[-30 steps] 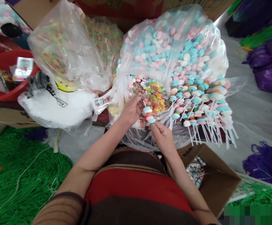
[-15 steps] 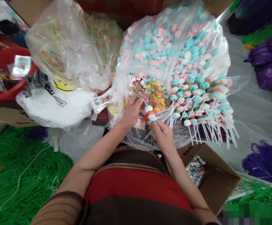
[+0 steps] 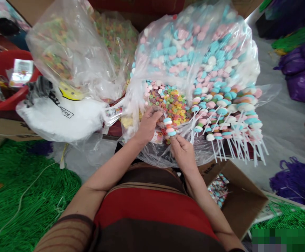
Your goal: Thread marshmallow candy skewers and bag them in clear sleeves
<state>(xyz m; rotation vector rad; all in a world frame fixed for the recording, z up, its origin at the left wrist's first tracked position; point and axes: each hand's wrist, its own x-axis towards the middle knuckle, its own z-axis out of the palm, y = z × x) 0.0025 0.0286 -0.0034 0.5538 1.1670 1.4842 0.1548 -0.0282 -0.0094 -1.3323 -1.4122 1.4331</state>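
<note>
A candy skewer (image 3: 169,126) of blue, white, orange and pink pieces slants between my two hands. At its upper end my left hand (image 3: 149,126) is closed, with thumb and forefinger pinched by the tip of the white stick. Fingers of my right hand (image 3: 182,150) are pinched around the lower end, just under the blue candy; exactly where they grip is hidden. Behind the skewer lie loose ring gummies (image 3: 177,106) in yellow, red and green. To the right, finished-looking candy skewers (image 3: 223,119) are piled with their white sticks pointing toward me.
A large clear bag of marshmallow candies (image 3: 178,52) stands behind, beside a bag of ring gummies (image 3: 58,52). At left are a white printed plastic bag (image 3: 63,120) and a red basin (image 3: 13,99). An open cardboard box (image 3: 244,203) holds wrapped candies below right. Green strands (image 3: 36,196) cover the floor.
Both hands stay almost where they were, still pinching the two ends of the candy skewer. The view has shifted very slightly; nothing was picked up or let go.
</note>
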